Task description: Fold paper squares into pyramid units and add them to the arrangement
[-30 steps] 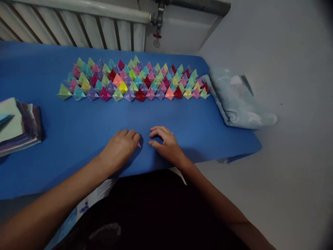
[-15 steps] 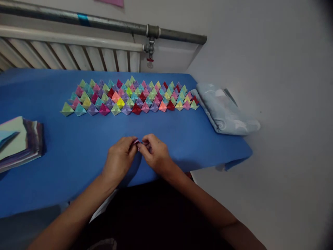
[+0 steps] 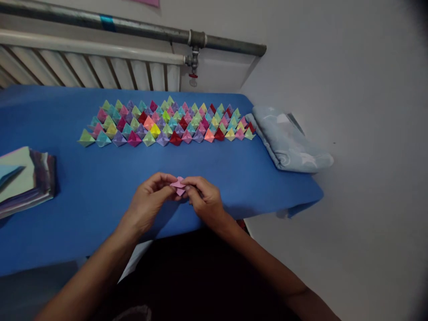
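Observation:
Between my two hands is a small pink folded paper, held just above the blue-covered table. My left hand pinches its left side between thumb and fingers. On the right side, the fingertips of my right hand close on its other edge. Flat flaps and a point show on the paper; its far side is hidden by my fingers. Beyond my hands stand several rows of small folded paper boats in many colours.
At the left lies a thick stack of coloured paper with a blue folded piece on top. A folded grey-blue cloth rests at the right against the wall. Behind the table are a radiator and a metal pipe.
The pink paper has been turned and spread, so more of it shows between my fingers. My left hand has rolled slightly, bringing its thumb on top. The paper boats have stayed put.

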{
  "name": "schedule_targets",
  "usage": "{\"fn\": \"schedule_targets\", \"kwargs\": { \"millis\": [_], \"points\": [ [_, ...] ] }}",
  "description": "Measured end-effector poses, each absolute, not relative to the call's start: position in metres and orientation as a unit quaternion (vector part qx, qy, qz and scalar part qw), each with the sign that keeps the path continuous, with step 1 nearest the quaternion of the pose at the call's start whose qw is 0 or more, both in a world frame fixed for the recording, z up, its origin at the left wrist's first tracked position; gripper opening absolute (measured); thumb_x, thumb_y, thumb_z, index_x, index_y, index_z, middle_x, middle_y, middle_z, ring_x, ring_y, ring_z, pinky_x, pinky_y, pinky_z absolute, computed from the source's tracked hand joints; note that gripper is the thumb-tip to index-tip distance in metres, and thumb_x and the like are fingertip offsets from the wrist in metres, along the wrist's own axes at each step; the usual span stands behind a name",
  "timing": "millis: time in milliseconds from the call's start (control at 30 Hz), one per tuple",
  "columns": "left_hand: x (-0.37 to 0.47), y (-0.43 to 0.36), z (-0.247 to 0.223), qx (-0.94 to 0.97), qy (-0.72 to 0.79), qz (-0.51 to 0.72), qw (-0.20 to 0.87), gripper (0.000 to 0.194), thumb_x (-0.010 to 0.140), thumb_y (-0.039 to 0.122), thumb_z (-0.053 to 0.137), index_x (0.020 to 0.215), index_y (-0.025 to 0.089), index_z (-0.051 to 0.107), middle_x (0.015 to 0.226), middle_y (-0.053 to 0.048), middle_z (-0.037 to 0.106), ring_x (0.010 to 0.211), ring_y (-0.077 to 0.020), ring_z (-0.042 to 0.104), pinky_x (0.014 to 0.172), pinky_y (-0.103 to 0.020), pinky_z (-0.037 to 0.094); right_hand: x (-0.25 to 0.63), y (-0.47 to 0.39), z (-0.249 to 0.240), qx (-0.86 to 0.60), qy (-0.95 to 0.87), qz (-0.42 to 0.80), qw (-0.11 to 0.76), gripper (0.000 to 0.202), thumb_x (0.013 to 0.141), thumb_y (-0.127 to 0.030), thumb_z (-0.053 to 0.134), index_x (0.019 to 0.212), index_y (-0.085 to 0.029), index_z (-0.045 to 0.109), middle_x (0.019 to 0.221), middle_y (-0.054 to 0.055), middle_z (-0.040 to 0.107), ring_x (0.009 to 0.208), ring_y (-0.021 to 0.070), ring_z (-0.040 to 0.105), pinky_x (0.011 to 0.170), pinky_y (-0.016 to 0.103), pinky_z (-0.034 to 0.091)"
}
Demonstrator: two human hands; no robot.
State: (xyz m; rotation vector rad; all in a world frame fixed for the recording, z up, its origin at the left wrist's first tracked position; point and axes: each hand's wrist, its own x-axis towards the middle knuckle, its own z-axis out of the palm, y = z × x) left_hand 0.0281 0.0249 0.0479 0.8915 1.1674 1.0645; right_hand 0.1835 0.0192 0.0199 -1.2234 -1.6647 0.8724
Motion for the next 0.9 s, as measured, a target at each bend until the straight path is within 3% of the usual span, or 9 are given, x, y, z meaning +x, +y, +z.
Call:
{"fn": "schedule_targets", "kwargs": {
  "millis": [200, 300, 400, 567, 700, 900],
  "points": [
    [0.025, 0.026, 0.050, 0.305, 0.496, 0.471, 0.662, 0.029, 0.057, 0.020, 0.081, 0.081, 0.017, 0.065, 0.073, 0.001, 0.072, 0.067, -0.0133, 0.067, 0.068, -0.030, 0.056, 0.191, 0.018, 0.024, -0.426, -0.731, 0.303, 0.439, 0.026, 0.093, -0.023, 0.045, 0.102, -0.024, 0.069, 0.097, 0.005, 0.070, 0.093, 0.0173, 0.065, 0.087, 0.035, 0.053],
    [0.024, 0.026, 0.050, 0.345, 0.516, 0.457, 0.637, 0.036, 0.053, 0.019, 0.081, 0.085, 0.018, 0.064, 0.072, 0.002, 0.071, 0.064, -0.0119, 0.065, 0.066, -0.027, 0.053, 0.191, 0.020, 0.028, -0.474, -0.648, 0.404, 0.439, 0.021, 0.091, -0.031, 0.051, 0.104, -0.024, 0.066, 0.093, 0.003, 0.069, 0.080, 0.0154, 0.064, 0.072, 0.031, 0.054],
    [0.023, 0.025, 0.050, 0.396, 0.530, 0.429, 0.615, 0.038, 0.055, 0.022, 0.080, 0.089, 0.019, 0.063, 0.075, 0.002, 0.070, 0.069, -0.0130, 0.065, 0.068, -0.029, 0.053, 0.189, 0.027, 0.035, -0.506, -0.559, 0.510, 0.413, 0.020, 0.085, -0.041, 0.059, 0.091, -0.022, 0.065, 0.076, -0.001, 0.064, 0.065, 0.0118, 0.058, 0.058, 0.025, 0.048],
    [0.024, 0.022, 0.053, 0.447, 0.530, 0.385, 0.610, 0.038, 0.056, 0.028, 0.078, 0.090, 0.020, 0.062, 0.079, 0.002, 0.069, 0.073, -0.0140, 0.065, 0.071, -0.030, 0.052, 0.185, 0.034, 0.037, -0.474, -0.534, 0.570, 0.406, 0.021, 0.077, -0.039, 0.068, 0.071, -0.020, 0.062, 0.064, -0.005, 0.056, 0.061, 0.0094, 0.050, 0.059, 0.023, 0.043],
    [0.022, 0.020, 0.056, 0.504, 0.522, 0.314, 0.613, 0.023, 0.066, 0.038, 0.071, 0.073, 0.018, 0.062, 0.063, 0.004, 0.060, 0.061, -0.0104, 0.055, 0.063, -0.026, 0.045, 0.185, 0.032, 0.034, -0.479, -0.504, 0.564, 0.445, 0.024, 0.078, -0.041, 0.068, 0.071, -0.019, 0.061, 0.063, -0.004, 0.053, 0.060, 0.0092, 0.047, 0.057, 0.023, 0.040],
    [0.019, 0.017, 0.052, 0.532, 0.509, 0.294, 0.609, 0.027, 0.074, 0.043, 0.063, 0.064, 0.018, 0.057, 0.058, 0.005, 0.054, 0.056, -0.0095, 0.048, 0.059, -0.026, 0.039, 0.187, 0.032, 0.036, -0.472, -0.523, 0.566, 0.428, 0.024, 0.079, -0.042, 0.067, 0.072, -0.020, 0.060, 0.063, -0.005, 0.050, 0.060, 0.0093, 0.045, 0.057, 0.023, 0.038]
  ]
}}
